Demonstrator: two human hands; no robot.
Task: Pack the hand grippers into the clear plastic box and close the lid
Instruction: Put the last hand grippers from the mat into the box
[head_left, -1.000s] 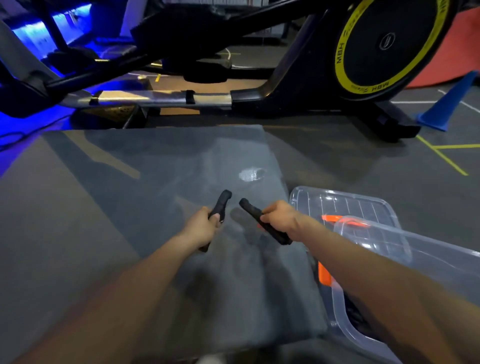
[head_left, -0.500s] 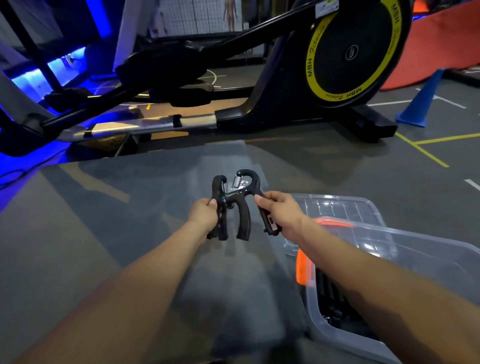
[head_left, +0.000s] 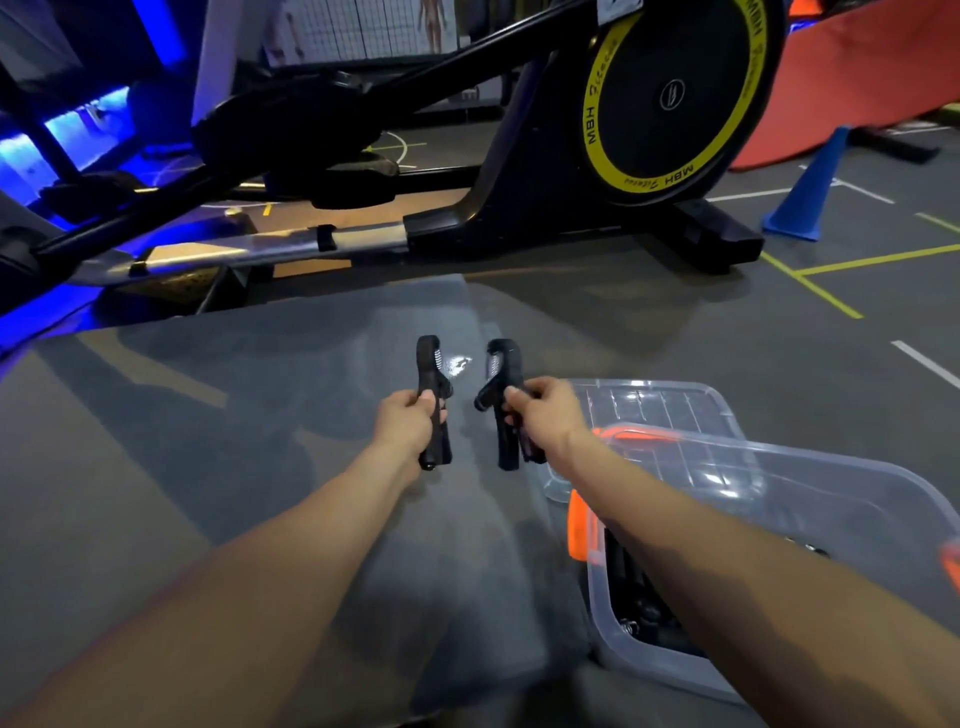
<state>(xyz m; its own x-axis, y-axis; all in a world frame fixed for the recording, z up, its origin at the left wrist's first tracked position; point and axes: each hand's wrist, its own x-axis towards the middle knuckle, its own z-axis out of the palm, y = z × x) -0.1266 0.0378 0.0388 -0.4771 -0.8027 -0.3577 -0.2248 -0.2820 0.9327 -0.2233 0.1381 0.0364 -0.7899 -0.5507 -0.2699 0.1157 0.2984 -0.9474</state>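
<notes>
Lettering "MBH" in black repeats on the flywheel's yellow ring. Left hand grips one gripper; right hand grips another, beside the box.

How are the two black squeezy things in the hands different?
The left gripper, held by the left hand, stands nearly straight up with both handles squeezed together. The right gripper, held by the right hand, tilts, with one handle sticking out leftward. Both are black with a metal spring on top.

Both forearms are bare from the near edge to the wrists, no sleeves in view; the left hand and right hand are ungloved
</notes>
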